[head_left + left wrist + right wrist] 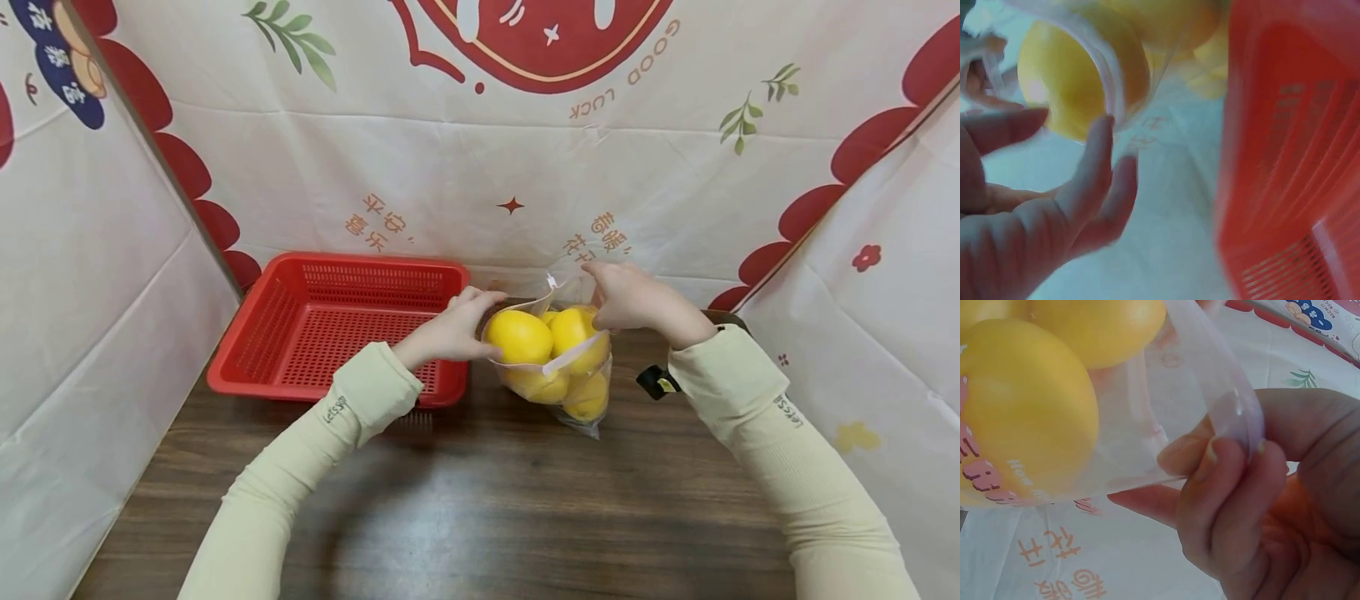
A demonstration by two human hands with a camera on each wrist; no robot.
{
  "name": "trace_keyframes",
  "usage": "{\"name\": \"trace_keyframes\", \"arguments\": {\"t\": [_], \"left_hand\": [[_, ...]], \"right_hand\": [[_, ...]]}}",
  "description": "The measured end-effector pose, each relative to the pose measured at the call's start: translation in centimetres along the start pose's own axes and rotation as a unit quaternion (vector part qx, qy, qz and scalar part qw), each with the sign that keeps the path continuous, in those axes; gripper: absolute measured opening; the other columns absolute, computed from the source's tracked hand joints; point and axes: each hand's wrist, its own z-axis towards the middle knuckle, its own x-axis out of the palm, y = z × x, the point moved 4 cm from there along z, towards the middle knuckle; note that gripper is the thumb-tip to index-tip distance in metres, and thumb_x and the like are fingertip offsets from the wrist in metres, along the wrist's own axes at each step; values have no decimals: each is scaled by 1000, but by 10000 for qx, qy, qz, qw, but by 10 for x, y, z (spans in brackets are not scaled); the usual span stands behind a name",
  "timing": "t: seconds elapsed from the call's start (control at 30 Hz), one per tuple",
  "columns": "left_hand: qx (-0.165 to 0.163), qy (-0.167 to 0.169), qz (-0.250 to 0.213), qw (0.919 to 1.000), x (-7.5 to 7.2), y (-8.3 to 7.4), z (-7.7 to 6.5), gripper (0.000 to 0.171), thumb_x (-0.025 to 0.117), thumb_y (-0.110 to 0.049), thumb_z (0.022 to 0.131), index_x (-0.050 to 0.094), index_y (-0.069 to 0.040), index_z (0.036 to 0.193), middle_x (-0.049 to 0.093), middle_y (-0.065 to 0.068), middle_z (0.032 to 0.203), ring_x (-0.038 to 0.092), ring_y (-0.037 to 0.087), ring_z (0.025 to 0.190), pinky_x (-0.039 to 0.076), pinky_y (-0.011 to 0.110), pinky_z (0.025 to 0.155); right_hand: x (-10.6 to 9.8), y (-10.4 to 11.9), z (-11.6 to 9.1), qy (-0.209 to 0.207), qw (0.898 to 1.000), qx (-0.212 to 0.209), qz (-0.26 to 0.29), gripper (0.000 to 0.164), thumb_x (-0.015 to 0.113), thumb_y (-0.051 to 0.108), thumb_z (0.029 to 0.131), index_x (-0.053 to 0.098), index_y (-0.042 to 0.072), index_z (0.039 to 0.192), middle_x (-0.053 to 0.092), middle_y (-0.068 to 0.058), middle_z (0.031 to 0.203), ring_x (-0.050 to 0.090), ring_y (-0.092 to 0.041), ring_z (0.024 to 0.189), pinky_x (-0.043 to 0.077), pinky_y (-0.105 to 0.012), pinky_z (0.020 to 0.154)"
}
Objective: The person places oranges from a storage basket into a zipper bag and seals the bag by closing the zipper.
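Note:
A clear plastic zip bag (pixel 558 364) with a pale pink strip along its mouth sits on the table, full of several smooth yellow fruits (pixel 519 337) that look like lemons. My right hand (pixel 637 298) pinches the bag's rim between thumb and fingers at the right, as the right wrist view shows closely. At the left side of the mouth is my left hand (pixel 452 330), thumb and fingers spread apart. Its fingertips (pixel 1102 134) are right at the strip, in front of one lemon. A white zip slider (pixel 552 282) shows at the back of the mouth.
A red perforated plastic basket (pixel 247 333) stands left of the bag, close beside my left hand. Below my right wrist is a small black object (pixel 658 382) with a yellow mark. Printed white cloth (pixel 450 167) walls in the back and sides of the brown wooden table (pixel 480 517).

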Motion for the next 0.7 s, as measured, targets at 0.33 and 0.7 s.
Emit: {"name": "trace_keyframes", "arguments": {"t": [0.33,0.7], "left_hand": [[-1152,384,-1024,9873,16,26,8,24,44,-14,95,59,4,101,61,12,80,65,23,73,53,25,65],[-579,-788,-1359,9859,-8,-13,-12,23,48,-15,89,60,-4,73,61,5,62,58,16,54,49,24,51]], "right_hand": [[-1,-4,-3,-74,10000,-9,33,79,55,-6,68,20,-9,138,59,-11,78,53,-17,51,44,-30,51],[-15,-20,-15,-278,9990,-346,-76,63,45,-10,76,31,-5,136,59,-14,82,49,-18,49,44,-31,48]]}}
